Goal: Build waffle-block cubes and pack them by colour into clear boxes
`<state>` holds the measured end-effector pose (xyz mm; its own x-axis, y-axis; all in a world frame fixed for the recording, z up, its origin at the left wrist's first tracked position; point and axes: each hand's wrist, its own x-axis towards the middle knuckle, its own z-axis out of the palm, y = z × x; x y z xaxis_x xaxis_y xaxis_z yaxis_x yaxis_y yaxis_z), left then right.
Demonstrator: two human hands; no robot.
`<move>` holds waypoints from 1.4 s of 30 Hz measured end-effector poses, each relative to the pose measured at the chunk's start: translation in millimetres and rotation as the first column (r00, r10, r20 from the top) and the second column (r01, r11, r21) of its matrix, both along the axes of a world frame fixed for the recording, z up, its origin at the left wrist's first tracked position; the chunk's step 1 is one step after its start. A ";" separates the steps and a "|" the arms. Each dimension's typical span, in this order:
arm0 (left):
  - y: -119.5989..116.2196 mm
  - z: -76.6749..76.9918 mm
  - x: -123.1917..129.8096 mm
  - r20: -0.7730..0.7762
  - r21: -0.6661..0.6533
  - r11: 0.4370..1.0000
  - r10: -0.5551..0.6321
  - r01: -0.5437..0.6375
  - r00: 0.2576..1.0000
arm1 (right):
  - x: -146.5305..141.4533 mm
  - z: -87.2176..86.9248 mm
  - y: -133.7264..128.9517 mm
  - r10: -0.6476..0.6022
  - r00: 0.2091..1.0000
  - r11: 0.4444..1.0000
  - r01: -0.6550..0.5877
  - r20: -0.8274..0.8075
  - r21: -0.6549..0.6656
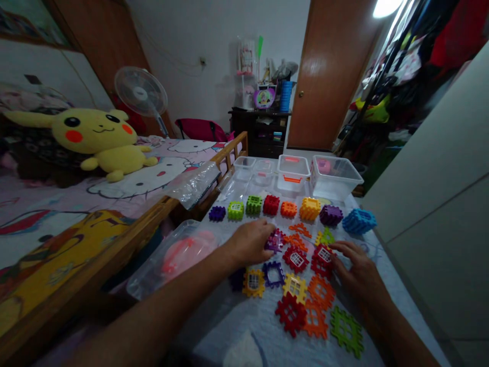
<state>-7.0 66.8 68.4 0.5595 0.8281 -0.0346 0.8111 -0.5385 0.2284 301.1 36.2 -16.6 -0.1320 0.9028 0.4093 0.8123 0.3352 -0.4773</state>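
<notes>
Make the red windowed piece point(323, 260) the centre of the clock, with twelve pointing away from the person. The right hand point(355, 262) comes in from four o'clock, fingertips on that piece's right edge; whether thumb and fingers are clamped on it, I cannot tell from here. Out at ten, the left hand point(254, 239) curls over a purple piece point(275, 239), fingers bent close against its left side; whether they have shut on it is hidden.

Close neighbours now! A lime piece point(326, 236) sits tight at twelve, a second red windowed piece point(296, 258) just beside at nine, an orange square point(321, 292) at six, and a big green square point(346, 331) at five. Little room between the hands, then. The stacks make a wall from ten round to the blue stack point(359, 221) at one, with the clear boxes point(334, 176) behind.

Where's the space? Bare tablecloth point(229, 316) spreads at eight, between the left forearm and the loose pieces. On the three o'clock side, a narrow strip of cloth runs past the right forearm to the table's edge, with the white cabinet point(439, 204) close alongside.
</notes>
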 end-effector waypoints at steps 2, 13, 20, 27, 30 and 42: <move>-6.3 -17.2 29.8 -0.008 -0.026 0.999 -0.031 0.030 1.000 | -3.9 2.9 -2.4 0.029 1.000 1.000 -0.029 -0.006 -0.003; -7.8 -23.6 20.9 0.033 -0.054 0.999 0.011 -0.010 0.999 | -43.5 14.5 -14.2 0.264 0.964 0.963 -0.262 0.022 -0.066; 15.0 -18.4 -69.1 -0.168 -0.072 0.983 0.153 -0.167 0.974 | -58.2 4.5 -9.4 0.258 0.963 0.964 -0.252 0.073 -0.080; 18.4 -28.8 -67.4 -0.173 -0.098 0.992 0.060 -0.078 0.983 | -55.6 4.1 -9.4 0.240 0.970 0.969 -0.237 0.037 -0.073; 21.0 -33.2 -58.6 -0.179 -0.091 0.994 0.046 -0.063 0.983 | -53.6 4.6 -10.4 0.240 0.970 0.969 -0.237 0.033 -0.071; 19.3 -27.3 -66.4 -0.162 0.015 0.998 0.066 -0.065 0.985 | -44.8 -4.3 -8.1 0.245 0.969 0.968 -0.242 0.035 -0.061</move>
